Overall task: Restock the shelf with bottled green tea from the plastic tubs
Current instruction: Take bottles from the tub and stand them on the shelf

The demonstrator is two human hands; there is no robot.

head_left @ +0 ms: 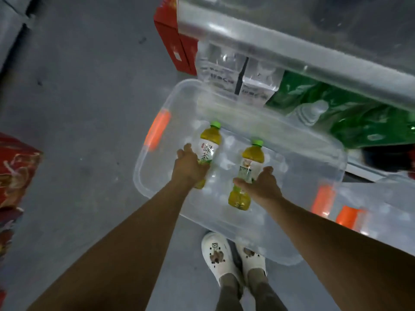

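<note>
While over the clear tub (143,176), left grip (188,166) holding one tea bottle (207,151), right grip (261,185) another (247,173).

Clear glossy plastic tub (143,176) w/ orange plastic handle (157,129), glossy plastic tea bottles (210,147), matt grey concrete floor (78,97).

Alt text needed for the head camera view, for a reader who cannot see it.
Seen from above, the left hand and the right hand each grip a green tea bottle, the left bottle and the right bottle, over a clear plastic tub with orange handles on the grey floor. A shelf edge crosses the upper right.
</note>
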